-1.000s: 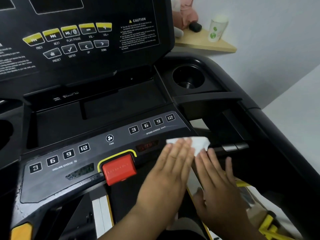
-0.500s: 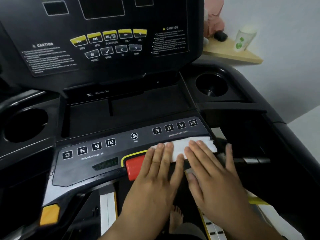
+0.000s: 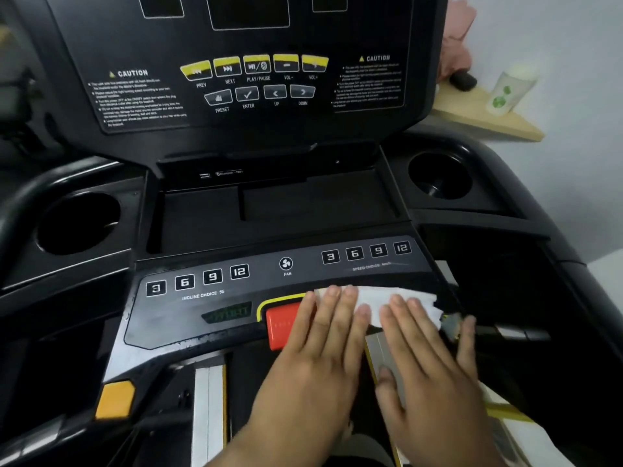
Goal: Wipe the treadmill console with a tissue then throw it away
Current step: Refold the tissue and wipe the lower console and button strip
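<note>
At the far left the cup holder is sitting untouched. Beside it the incline buttons, marked 3, 6, 9 and 12, are lining the upper edge of the treadmill console. If you are sweeping leftward with this much weight, I judge your fingertips could be pressing those keys and changing a setting.

Next comes the red stop button. Your left hand is lying partly over its right side, so a heavy palm could be triggering or dislodging it. Both hands are lying flat, fingers straight and released, pressing rather than grasping.

The tissue is lying spread on the console's lower right strip. It is pinned under your left hand at its left end and under your right hand at its right end. Because neither hand is gripping it, it could be bunching or sliding out mid-stroke. Its right edge is looking ragged where it is meeting the console's corner, so dragging there is risking a tear and scraps dropping off the edge.
</note>
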Available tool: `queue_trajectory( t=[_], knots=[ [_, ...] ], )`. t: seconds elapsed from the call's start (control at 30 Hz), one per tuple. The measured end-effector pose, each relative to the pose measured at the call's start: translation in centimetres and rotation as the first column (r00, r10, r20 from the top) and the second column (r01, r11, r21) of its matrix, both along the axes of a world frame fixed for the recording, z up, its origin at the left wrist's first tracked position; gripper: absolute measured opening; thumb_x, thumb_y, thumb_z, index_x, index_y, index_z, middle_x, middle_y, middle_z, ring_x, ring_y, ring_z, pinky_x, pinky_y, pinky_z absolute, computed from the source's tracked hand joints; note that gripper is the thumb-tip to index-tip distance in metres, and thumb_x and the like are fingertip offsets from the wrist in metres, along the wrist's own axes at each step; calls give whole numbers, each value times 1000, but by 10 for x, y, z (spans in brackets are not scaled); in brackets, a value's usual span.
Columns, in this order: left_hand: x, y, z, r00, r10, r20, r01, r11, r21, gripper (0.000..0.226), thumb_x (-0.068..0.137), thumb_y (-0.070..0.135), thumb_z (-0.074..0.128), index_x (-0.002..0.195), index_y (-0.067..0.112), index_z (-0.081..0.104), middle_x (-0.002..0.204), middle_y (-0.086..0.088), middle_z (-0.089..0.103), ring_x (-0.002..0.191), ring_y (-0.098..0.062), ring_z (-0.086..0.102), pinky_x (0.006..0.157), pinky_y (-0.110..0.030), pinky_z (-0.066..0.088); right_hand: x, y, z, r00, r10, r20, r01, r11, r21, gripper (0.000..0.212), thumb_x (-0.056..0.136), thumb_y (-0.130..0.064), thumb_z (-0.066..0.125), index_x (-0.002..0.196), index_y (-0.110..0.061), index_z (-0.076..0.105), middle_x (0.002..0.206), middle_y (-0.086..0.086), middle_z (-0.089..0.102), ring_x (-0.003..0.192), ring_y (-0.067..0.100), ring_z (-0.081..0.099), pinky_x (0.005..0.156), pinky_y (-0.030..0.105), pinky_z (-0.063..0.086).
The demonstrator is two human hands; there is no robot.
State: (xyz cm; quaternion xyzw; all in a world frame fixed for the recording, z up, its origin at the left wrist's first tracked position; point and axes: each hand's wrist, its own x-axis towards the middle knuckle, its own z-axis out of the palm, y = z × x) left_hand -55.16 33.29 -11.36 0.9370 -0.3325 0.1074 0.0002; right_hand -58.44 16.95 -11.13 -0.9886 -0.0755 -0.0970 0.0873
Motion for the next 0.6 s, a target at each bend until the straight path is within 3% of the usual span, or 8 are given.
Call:
queue_trajectory(
  t=[0.1,0.2,0.3,0.47,0.53,0.6],
  knots=[
    [20,-8,16,998,48,29,-51,994,94,66,96,27,20,149,-12,8,155,-38,3,145,-53,2,119,-60,3,26,-9,12,996,-34,-77,33,999,-16,62,87,-35,37,145,-14,40,156,1,30,146,15,21,110,71,9],
    [39,-26,33,995,88,-38,-80,981,176,75,101,36,17,143,-11,-24,149,-38,-30,139,-53,-27,116,-58,-12,62,-7,24,988,-100,-118,102,995,11,58,95,-39,22,150,-19,28,159,-3,17,148,10,7,110,71,4],
    [44,-26,29,994,103,-25,-100,988,119,79,100,41,22,147,-10,-18,151,-38,-23,141,-53,-21,118,-59,-5,62,-8,22,988,-101,-115,108,992,61,56,97,-40,18,149,-25,27,159,-7,16,147,6,3,110,71,2],
    [12,-17,5,998,16,-67,-11,998,63,69,94,28,31,151,-7,15,155,-40,7,144,-55,5,116,-61,12,22,-18,14,996,-52,-68,58,994,88,50,95,-38,32,142,-26,42,155,-7,31,146,8,18,107,75,8],
    [13,-21,7,996,24,-86,-17,996,83,71,94,29,36,151,-7,13,154,-40,7,143,-56,6,117,-62,10,29,-23,15,997,-53,-57,57,996,67,49,96,-38,32,141,-26,44,154,-6,34,145,8,19,108,74,8],
    [26,-25,17,995,81,-62,-75,992,98,77,97,33,35,151,-8,-3,154,-41,-6,143,-57,-6,118,-61,1,48,-24,19,997,-56,-59,59,997,47,49,97,-40,29,142,-25,43,155,-5,32,146,8,15,109,72,8]
  ],
)
